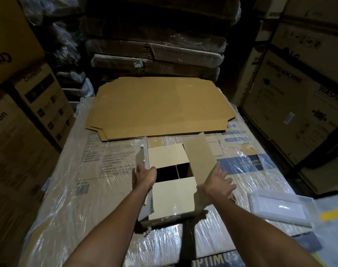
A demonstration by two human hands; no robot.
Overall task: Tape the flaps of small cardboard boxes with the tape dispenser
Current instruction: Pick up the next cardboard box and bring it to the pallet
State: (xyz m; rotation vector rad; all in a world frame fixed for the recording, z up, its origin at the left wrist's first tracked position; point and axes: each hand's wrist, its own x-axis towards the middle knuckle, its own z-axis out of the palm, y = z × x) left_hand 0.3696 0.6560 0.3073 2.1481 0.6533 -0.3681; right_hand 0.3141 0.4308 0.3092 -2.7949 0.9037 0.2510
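A small cardboard box (pixel 173 197) stands on a plastic-wrapped carton in front of me. Its near and far flaps are folded inward, leaving a dark gap in the middle. The left flap (pixel 141 157) and right flap (pixel 201 157) stand up. My left hand (pixel 145 175) rests at the base of the left flap, thumb at the edge of the opening. My right hand (pixel 218 182) presses flat against the outside of the right flap, fingers spread. No tape dispenser is in view.
A large flat cardboard sheet (pixel 160 106) lies beyond the box on the wrapped carton (pixel 106 180). A clear plastic tray (pixel 280 207) sits at the right. Stacked printed cartons (pixel 299 97) wall in both sides and the back.
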